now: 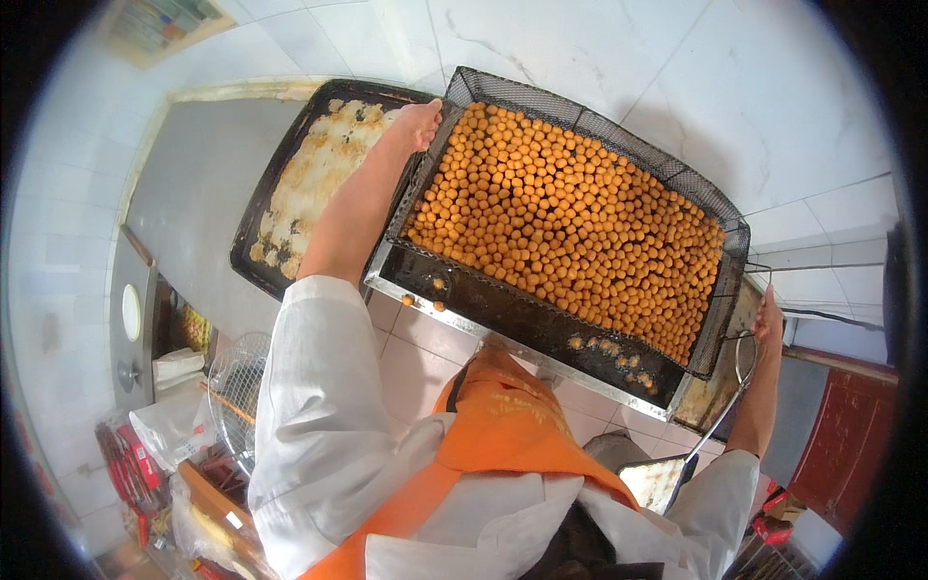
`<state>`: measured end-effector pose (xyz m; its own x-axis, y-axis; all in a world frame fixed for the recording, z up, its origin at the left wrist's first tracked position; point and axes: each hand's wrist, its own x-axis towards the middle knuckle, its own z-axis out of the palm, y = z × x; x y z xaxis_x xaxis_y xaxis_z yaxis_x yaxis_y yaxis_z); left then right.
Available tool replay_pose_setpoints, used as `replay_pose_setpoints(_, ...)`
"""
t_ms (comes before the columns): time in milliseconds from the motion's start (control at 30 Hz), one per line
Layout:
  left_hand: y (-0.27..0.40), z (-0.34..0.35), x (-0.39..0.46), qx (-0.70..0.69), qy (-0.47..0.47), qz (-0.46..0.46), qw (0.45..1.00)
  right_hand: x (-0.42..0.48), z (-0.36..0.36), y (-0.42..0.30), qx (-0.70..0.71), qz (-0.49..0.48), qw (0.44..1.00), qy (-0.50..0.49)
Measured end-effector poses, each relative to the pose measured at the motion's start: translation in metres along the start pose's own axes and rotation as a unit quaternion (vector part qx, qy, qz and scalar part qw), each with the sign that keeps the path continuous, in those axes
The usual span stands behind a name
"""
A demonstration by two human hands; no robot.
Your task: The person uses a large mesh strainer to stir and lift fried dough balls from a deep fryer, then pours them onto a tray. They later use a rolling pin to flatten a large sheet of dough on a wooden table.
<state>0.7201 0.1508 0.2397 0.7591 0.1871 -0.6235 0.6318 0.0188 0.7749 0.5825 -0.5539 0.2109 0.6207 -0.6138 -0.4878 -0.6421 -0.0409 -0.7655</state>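
A large rectangular wire-mesh frying basket, full of small round golden-brown fried balls, lies tilted across the view above a metal fryer trough of dark oil. My left hand is closed around the basket's upper left end. At the opposite end my right hand is closed at the basket's wire handle; its fingers are partly hidden. Several loose balls float in the oil in front of the basket, and a few more lie at the trough's left front edge.
A dark baking tray with pale crusted residue sits left of the basket on a grey metal surface. Below my right hand a long-handled tool leans. A round wire strainer stands at lower left. Tiled wall rises behind the fryer.
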Motion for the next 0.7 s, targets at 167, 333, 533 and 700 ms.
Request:
replay_pose_setpoints(167,-0.001,-0.001,-0.007,0.006,0.018,0.008,1.000,-0.006,0.004,0.000,-0.008,-0.012,1.000,-0.004)
replay_pose_setpoints(333,-0.002,0.001,-0.009,0.003,0.005,0.003,1.000,-0.008,0.001,0.002,-0.004,-0.008,1.000,-0.005)
replay_pose_setpoints(533,-0.008,-0.001,0.006,0.008,-0.014,0.008,1.000,-0.002,0.006,-0.001,-0.032,-0.007,0.999,0.042)
replay_pose_setpoints(700,-0.004,0.013,-0.003,0.020,0.061,0.035,0.997,-0.018,0.014,-0.008,0.014,-0.026,0.999,0.018)
